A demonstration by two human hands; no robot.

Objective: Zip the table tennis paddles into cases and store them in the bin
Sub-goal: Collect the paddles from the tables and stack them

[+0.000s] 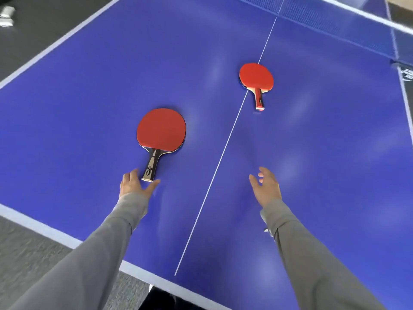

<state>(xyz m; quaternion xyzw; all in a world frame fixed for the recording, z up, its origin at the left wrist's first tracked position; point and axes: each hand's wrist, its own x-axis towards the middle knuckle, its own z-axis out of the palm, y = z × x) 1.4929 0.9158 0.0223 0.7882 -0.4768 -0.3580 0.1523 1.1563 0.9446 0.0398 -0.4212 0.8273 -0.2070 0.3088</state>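
Observation:
Two red-faced paddles lie flat on the blue table tennis table (89, 104). The near paddle (161, 129) has a dark handle pointing toward me, left of the white centre line. The far paddle (256, 77) is smaller in view, on the centre line, with a red handle. My left hand (134, 184) is open, its fingers and thumb on either side of the near paddle's handle end, touching or just short of it. My right hand (266, 186) hovers open over the table, well short of the far paddle, holding nothing. No case or bin is in view.
The net (348, 23) crosses the top right corner. The table's white-edged near rim runs diagonally at the lower left, with grey carpet (29, 253) beyond it. A dark floor and a small white object (6, 16) show at the top left.

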